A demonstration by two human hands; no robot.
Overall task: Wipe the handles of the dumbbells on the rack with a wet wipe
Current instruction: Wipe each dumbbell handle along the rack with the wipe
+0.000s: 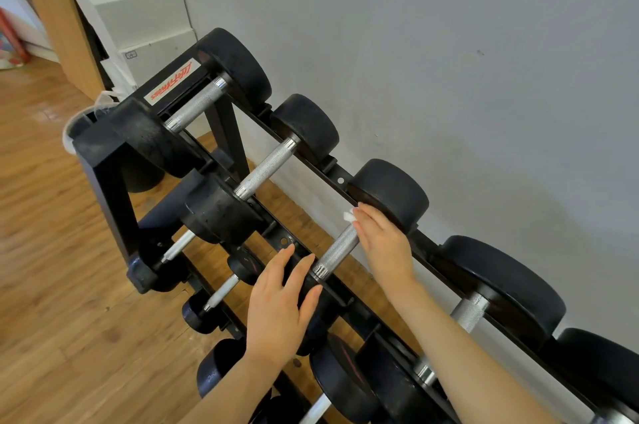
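Dumbbells [238,133] lay in a row on the top tier of the rack [103,160] against the wall [449,43], and the third one's handle [339,252] sat between the two hands. With the forearm reaching in from lower right, the right hand [383,240] curled over the handle's far end, fingers holding a wipe [348,216] whose white corner showed at the fingertips. Fingers fairly straight and slightly spread, the left hand [280,306] rested on that dumbbell's near head.

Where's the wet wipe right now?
The wet wipe peeks out under the right hand, pressed on the far end of the third dumbbell's handle.
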